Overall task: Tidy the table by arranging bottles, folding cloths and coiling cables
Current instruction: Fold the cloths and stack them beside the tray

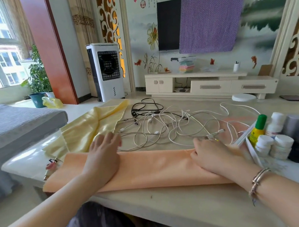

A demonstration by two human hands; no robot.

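An orange cloth (152,168) lies folded into a long band across the near part of the table. My left hand (103,153) rests flat on its left part, fingers straight. My right hand (213,155) sits on the cloth's right part with fingers curled, pinching the fabric near its upper edge. Behind the orange cloth a yellow cloth (91,128) lies crumpled at the left. A tangle of white cables (169,128) and a black cable (144,108) spreads over the table's middle. Several bottles (274,138) stand grouped at the right, one yellow with a green cap (257,128).
The pale table (178,205) has its front edge just before my lap. A small pink item (50,164) lies at the table's left edge. A grey sofa (13,123) is at the left, an air cooler (107,72) and TV cabinet (212,86) beyond.
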